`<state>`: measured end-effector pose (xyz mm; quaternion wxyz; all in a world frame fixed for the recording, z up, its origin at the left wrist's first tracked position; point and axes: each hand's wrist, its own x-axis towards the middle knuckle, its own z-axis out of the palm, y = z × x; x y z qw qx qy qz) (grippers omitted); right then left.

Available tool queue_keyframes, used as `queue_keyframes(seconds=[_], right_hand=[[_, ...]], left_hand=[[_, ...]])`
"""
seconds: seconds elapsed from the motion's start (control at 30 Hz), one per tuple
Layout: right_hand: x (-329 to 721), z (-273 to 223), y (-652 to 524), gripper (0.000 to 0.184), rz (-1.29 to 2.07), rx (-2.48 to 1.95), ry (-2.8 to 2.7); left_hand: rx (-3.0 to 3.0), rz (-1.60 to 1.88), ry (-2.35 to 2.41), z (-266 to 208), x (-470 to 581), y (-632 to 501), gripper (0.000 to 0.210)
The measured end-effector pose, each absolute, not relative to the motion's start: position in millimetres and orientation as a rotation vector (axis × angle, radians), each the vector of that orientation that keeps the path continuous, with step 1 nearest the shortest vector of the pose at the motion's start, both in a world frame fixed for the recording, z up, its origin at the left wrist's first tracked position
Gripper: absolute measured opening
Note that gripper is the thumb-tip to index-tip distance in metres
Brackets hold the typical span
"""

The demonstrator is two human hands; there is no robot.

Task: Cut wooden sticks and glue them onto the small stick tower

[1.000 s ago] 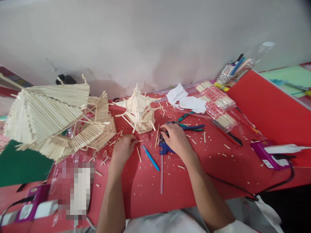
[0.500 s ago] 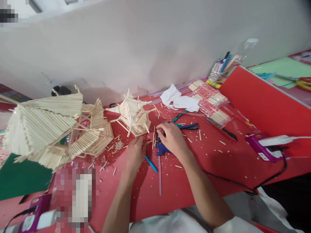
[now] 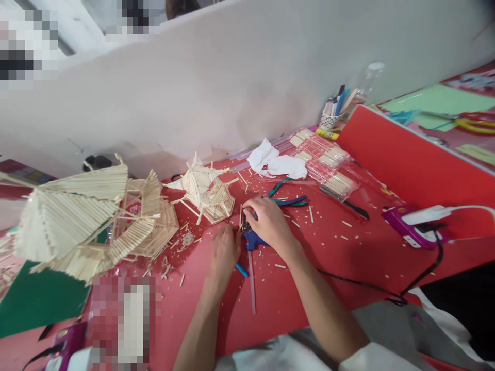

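Note:
My left hand [image 3: 225, 252] is closed, its fingertips pressed together beside a thin wooden stick [image 3: 240, 212]; what they pinch is too small to make out. My right hand [image 3: 268, 219] arches over a blue glue gun [image 3: 254, 241], its fingers curled and thumb close to the forefinger. Whatever lies between those fingers is hidden. A clear glue stick [image 3: 252, 283] projects from the gun toward me. Partly under my left hand lies a blue pen [image 3: 242, 269]. Just beyond both hands stands a small wooden-stick pavilion model [image 3: 209, 191].
A larger stick pavilion [image 3: 77, 216] stands at left. Blue-handled pliers [image 3: 292, 201], crumpled white tissue [image 3: 278, 162] and bagged wooden sticks [image 3: 325, 159] lie beyond my right hand. A purple power strip [image 3: 406, 224] trails a black cable. Stick scraps litter the red table [image 3: 294, 304].
My left hand has shifted right, closer to the glue gun and over more of the blue pen. My right hand stays over the gun. The camera view has turned slightly.

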<state>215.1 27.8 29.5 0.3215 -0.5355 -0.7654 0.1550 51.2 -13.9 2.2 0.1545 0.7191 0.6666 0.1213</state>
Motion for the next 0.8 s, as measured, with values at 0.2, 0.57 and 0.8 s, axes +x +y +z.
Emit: queue_keyframes(seconds=[0.2,0.57,0.8], right_hand=[[217.1,32.2,27.8,0.011,0.415,-1.413,-1.991],[226.4,48.9,25.3,0.016,0.835,-1.378,-1.914],[216.8,35.3,25.8,0.024,1.593,-1.149,-1.727]], left_hand=[[2.078,0.174,2.047,5.1,52.5,-8.8,0.024],[1.769,0.467,1.751,14.7,17.8,-9.2,0.017],[1.398,0.745,1.294,22.8,4.8,-10.4,0.036]])
